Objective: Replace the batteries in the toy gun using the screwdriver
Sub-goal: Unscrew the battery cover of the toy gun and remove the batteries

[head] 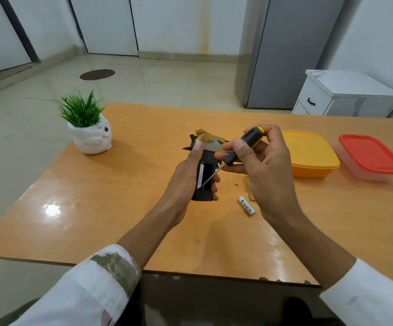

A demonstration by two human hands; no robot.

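My left hand (186, 177) grips a black and tan toy gun (206, 161) above the wooden table (96, 208), grip toward me. Its battery compartment is uncovered, and a white battery (200, 176) lies inside. My right hand (263, 165) holds a black and yellow screwdriver (240, 148). The metal tip reaches down into the compartment at the battery's near end. A loose white battery (246, 205) lies on the table just right of the gun. A tan strip, probably the compartment cover (249, 188), lies beside it, partly hidden by my right hand.
A small green plant in a white owl pot (90, 135) stands at the table's left. A yellow lidded container (308, 154) and a clear box with a red lid (372, 156) sit at the right. A white cabinet (341, 95) stands beyond the table.
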